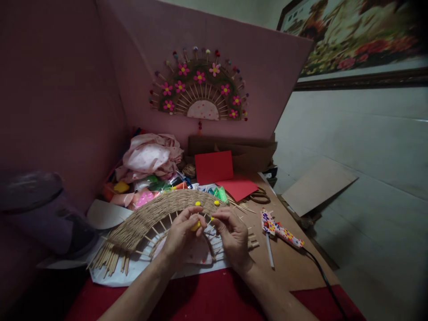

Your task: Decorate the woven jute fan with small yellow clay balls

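Above the woven twine fan (140, 218), my left hand (184, 232) is closed on a lump of yellow clay (195, 226). Close beside it, my right hand (232, 236) pinches a small yellow clay piece (212, 219) between thumb and forefinger. Two yellow clay balls (198, 203) (216, 203) rest on the woven band just beyond my fingers. Thin sticks radiate through the fan to a pale half-round centre (194, 254), partly hidden by my hands. The fan lies on a white sheet (110, 278).
A flower-patterned glue gun (282, 232) with a cable lies right, on brown cardboard (284, 272). Scissors (260, 196), red card (214, 167), bagged coloured clay (147, 196) and bunched cloth (150, 154) sit behind. A finished flowered fan (202, 89) hangs on the pink board. A container (47, 214) stands left.
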`<move>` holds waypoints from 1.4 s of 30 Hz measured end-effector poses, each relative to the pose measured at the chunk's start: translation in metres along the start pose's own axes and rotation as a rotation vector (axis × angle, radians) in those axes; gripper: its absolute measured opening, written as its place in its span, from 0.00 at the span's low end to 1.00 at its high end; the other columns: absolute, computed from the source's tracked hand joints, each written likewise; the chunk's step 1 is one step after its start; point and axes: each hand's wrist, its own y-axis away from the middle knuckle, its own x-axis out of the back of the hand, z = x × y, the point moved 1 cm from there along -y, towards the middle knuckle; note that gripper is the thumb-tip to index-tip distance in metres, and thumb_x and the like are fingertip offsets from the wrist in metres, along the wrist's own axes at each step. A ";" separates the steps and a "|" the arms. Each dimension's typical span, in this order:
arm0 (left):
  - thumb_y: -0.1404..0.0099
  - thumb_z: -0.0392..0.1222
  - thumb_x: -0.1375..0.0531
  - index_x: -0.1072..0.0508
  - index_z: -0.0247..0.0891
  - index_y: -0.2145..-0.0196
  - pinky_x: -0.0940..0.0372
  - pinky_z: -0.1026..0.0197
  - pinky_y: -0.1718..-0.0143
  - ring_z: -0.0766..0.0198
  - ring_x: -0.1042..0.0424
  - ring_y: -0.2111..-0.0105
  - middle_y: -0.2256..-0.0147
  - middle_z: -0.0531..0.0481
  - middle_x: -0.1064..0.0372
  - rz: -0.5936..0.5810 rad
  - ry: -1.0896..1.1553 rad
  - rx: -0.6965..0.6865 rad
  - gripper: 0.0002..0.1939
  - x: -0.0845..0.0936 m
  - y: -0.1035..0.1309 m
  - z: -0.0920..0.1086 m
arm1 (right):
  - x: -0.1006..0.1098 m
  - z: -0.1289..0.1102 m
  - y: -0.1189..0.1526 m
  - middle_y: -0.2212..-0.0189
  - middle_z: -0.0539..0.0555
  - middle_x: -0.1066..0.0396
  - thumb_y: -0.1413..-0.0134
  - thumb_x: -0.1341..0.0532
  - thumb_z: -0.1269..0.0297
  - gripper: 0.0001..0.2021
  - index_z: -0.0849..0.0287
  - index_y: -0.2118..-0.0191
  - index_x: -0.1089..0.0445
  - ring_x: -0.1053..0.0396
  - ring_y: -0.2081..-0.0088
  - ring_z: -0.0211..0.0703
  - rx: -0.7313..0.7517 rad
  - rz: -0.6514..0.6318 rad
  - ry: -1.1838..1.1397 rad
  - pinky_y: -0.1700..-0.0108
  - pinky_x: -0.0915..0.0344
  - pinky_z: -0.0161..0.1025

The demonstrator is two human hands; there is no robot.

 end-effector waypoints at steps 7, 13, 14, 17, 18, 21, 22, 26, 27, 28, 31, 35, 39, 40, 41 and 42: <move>0.45 0.37 0.39 0.35 0.34 0.60 0.48 0.71 0.81 0.73 0.41 0.81 0.77 0.54 0.36 0.019 0.028 0.005 0.15 0.003 -0.002 -0.002 | 0.000 -0.009 -0.001 0.68 0.51 0.34 0.47 0.40 0.77 0.08 0.57 0.64 0.29 0.33 0.65 0.37 0.127 -0.091 0.075 0.62 0.36 0.35; 0.46 0.36 0.39 0.35 0.34 0.59 0.50 0.71 0.84 0.74 0.42 0.82 0.76 0.54 0.35 0.034 0.056 0.071 0.17 0.004 -0.002 -0.005 | 0.001 -0.007 0.001 0.66 0.52 0.35 0.48 0.41 0.78 0.13 0.55 0.59 0.29 0.33 0.64 0.37 0.180 -0.104 0.105 0.63 0.35 0.35; 0.46 0.36 0.39 0.35 0.33 0.59 0.49 0.71 0.84 0.74 0.42 0.82 0.76 0.54 0.35 0.037 0.065 0.084 0.17 0.004 -0.002 -0.005 | 0.000 -0.007 0.001 0.66 0.52 0.35 0.48 0.41 0.78 0.12 0.56 0.59 0.29 0.33 0.65 0.37 0.176 -0.116 0.113 0.64 0.35 0.35; 0.47 0.35 0.38 0.34 0.32 0.60 0.52 0.71 0.86 0.74 0.42 0.83 0.75 0.53 0.34 0.028 0.082 0.089 0.16 0.003 -0.002 -0.005 | 0.002 -0.007 0.000 0.67 0.52 0.34 0.47 0.41 0.77 0.09 0.57 0.62 0.30 0.33 0.64 0.38 0.166 0.007 0.152 0.63 0.35 0.35; 0.47 0.36 0.38 0.34 0.32 0.60 0.52 0.71 0.86 0.74 0.42 0.83 0.75 0.52 0.33 0.028 0.086 0.089 0.16 0.003 -0.003 -0.004 | 0.002 -0.007 0.000 0.67 0.52 0.34 0.46 0.41 0.76 0.08 0.57 0.63 0.30 0.33 0.64 0.38 0.161 0.049 0.160 0.63 0.35 0.36; 0.50 0.35 0.35 0.34 0.32 0.59 0.51 0.72 0.85 0.75 0.41 0.82 0.74 0.52 0.32 0.061 0.089 0.108 0.19 0.003 -0.002 -0.004 | 0.002 -0.008 0.000 0.67 0.52 0.33 0.46 0.41 0.76 0.07 0.57 0.63 0.31 0.33 0.65 0.38 0.162 0.058 0.162 0.63 0.34 0.36; 0.52 0.34 0.34 0.33 0.32 0.59 0.50 0.72 0.83 0.75 0.40 0.82 0.74 0.52 0.32 0.079 0.092 0.111 0.21 0.003 -0.002 -0.005 | 0.002 -0.008 0.000 0.67 0.52 0.33 0.46 0.41 0.76 0.07 0.57 0.63 0.31 0.33 0.65 0.38 0.164 0.040 0.161 0.63 0.34 0.36; 0.58 0.30 0.32 0.33 0.32 0.59 0.45 0.71 0.79 0.75 0.38 0.81 0.76 0.54 0.32 0.115 0.109 0.095 0.27 0.005 -0.002 -0.007 | 0.001 -0.007 0.002 0.67 0.52 0.33 0.46 0.41 0.76 0.08 0.58 0.62 0.31 0.33 0.64 0.38 0.165 0.008 0.167 0.63 0.34 0.35; 0.58 0.30 0.32 0.33 0.32 0.58 0.45 0.71 0.79 0.75 0.37 0.81 0.76 0.53 0.31 0.115 0.101 0.092 0.27 0.005 -0.003 -0.008 | 0.001 -0.007 0.002 0.67 0.52 0.33 0.46 0.41 0.76 0.08 0.58 0.62 0.31 0.33 0.64 0.38 0.173 0.006 0.171 0.63 0.34 0.35; 0.58 0.31 0.32 0.33 0.32 0.58 0.44 0.71 0.78 0.74 0.36 0.80 0.75 0.53 0.31 0.117 0.092 0.086 0.27 0.006 -0.003 -0.008 | 0.001 -0.007 0.003 0.67 0.52 0.33 0.47 0.41 0.77 0.08 0.58 0.62 0.31 0.33 0.64 0.38 0.183 0.002 0.175 0.62 0.34 0.36; 0.60 0.31 0.31 0.33 0.32 0.58 0.43 0.70 0.77 0.72 0.34 0.79 0.74 0.51 0.29 0.120 0.072 0.061 0.28 0.008 -0.005 -0.009 | 0.001 -0.007 0.003 0.66 0.52 0.33 0.47 0.41 0.78 0.11 0.57 0.60 0.31 0.33 0.63 0.38 0.220 -0.016 0.172 0.61 0.34 0.36; 0.61 0.31 0.30 0.32 0.33 0.60 0.41 0.70 0.76 0.72 0.33 0.79 0.75 0.52 0.29 0.113 0.055 0.025 0.28 0.009 -0.005 -0.009 | -0.001 -0.005 0.004 0.64 0.53 0.34 0.46 0.43 0.78 0.13 0.55 0.58 0.31 0.32 0.62 0.38 0.199 -0.125 0.158 0.62 0.33 0.36; 0.59 0.32 0.30 0.32 0.33 0.60 0.44 0.71 0.79 0.73 0.35 0.80 0.77 0.52 0.29 0.136 0.006 -0.002 0.26 0.008 -0.003 -0.009 | 0.001 -0.005 0.003 0.67 0.52 0.33 0.46 0.44 0.77 0.11 0.55 0.61 0.30 0.33 0.64 0.39 0.185 -0.003 0.180 0.63 0.34 0.36; 0.59 0.32 0.30 0.32 0.33 0.60 0.45 0.71 0.79 0.73 0.35 0.81 0.77 0.52 0.29 0.141 0.001 -0.003 0.26 0.008 -0.002 -0.008 | 0.002 -0.005 0.003 0.67 0.52 0.33 0.46 0.43 0.77 0.11 0.55 0.61 0.31 0.33 0.64 0.39 0.190 0.034 0.186 0.63 0.34 0.37; 0.60 0.33 0.30 0.32 0.32 0.60 0.45 0.71 0.80 0.73 0.36 0.81 0.77 0.52 0.29 0.146 -0.001 -0.003 0.27 0.007 -0.002 -0.008 | 0.002 -0.006 0.003 0.66 0.52 0.33 0.46 0.43 0.77 0.11 0.55 0.61 0.31 0.33 0.64 0.39 0.192 0.036 0.187 0.62 0.34 0.37; 0.60 0.32 0.30 0.32 0.32 0.60 0.45 0.71 0.80 0.73 0.36 0.81 0.77 0.52 0.29 0.148 0.001 -0.002 0.27 0.008 -0.003 -0.008 | 0.002 -0.005 0.003 0.66 0.52 0.33 0.46 0.43 0.77 0.11 0.55 0.60 0.31 0.33 0.64 0.39 0.189 0.009 0.183 0.62 0.34 0.37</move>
